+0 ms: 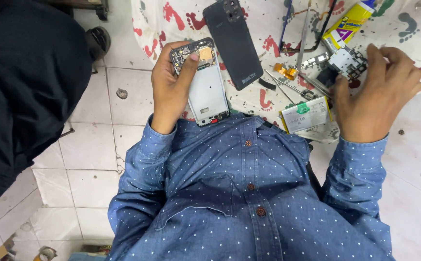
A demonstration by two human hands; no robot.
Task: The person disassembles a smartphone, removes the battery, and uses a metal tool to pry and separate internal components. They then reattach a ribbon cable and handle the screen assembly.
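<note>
a yellow glue tube (349, 21) lies at the top right of the footprint-printed cloth (181, 19), tilted, with a purple and red label. a flat battery (306, 114) — white label, yellow edges — sits just beside the right hand (377, 94). no lit screens show.

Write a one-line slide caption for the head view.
Left hand holds an opened phone frame; right hand picks at a small circuit board above a loose battery.
</note>
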